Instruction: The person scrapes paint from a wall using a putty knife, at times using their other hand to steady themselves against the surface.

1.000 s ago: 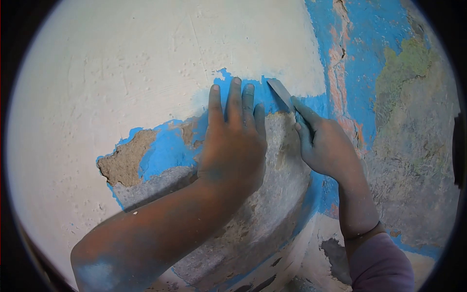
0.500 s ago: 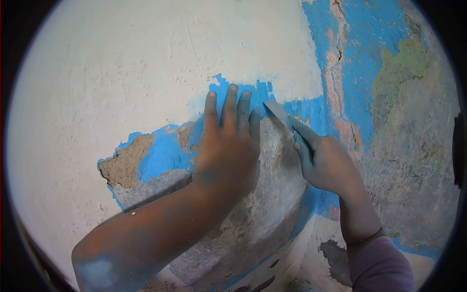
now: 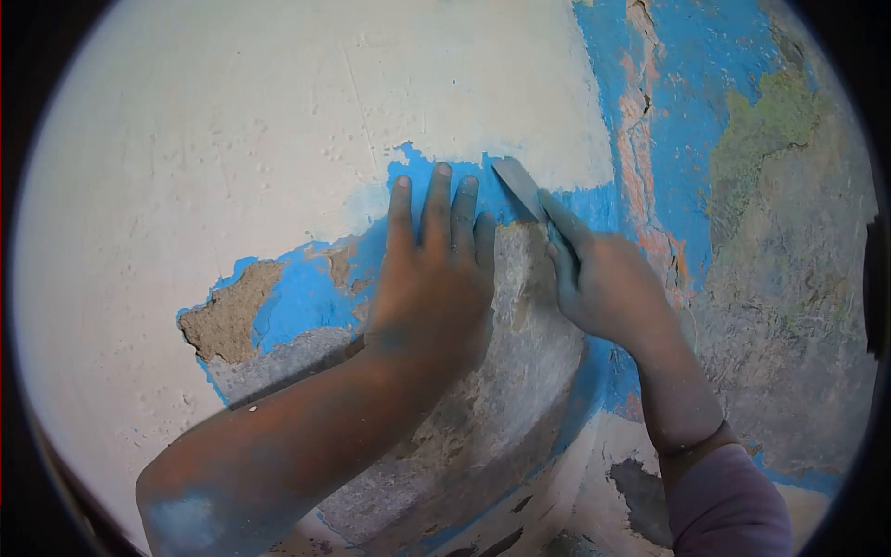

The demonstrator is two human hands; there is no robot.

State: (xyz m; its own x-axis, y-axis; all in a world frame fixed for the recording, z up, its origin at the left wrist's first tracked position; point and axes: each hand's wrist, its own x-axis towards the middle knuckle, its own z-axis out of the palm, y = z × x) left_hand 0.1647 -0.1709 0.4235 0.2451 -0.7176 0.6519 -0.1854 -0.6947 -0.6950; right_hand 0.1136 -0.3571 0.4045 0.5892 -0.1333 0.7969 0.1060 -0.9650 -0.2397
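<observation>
My left hand (image 3: 432,265) lies flat against the wall, fingers spread over a patch of blue paint (image 3: 302,297). To its right, my right hand (image 3: 603,274) is closed around a scraper (image 3: 522,187), whose handle is mostly hidden in the fist. The flat metal blade points up and left, its tip at the border between the blue paint and the cream paint layer (image 3: 241,121). Below the blade, bare grey plaster (image 3: 534,288) shows. Bluish dust coats the fingers of both hands and my left forearm.
A wall corner with a cracked, orange-pink strip (image 3: 638,148) runs down on the right. Beyond it are blue paint, a greenish patch (image 3: 766,125) and rough grey wall (image 3: 789,297). A hole of exposed brown plaster (image 3: 232,316) lies left of my left hand.
The scraper and my right hand have moved up and slightly left, and the blade now sits higher at the cream paint's edge. My left hand stays on the wall.
</observation>
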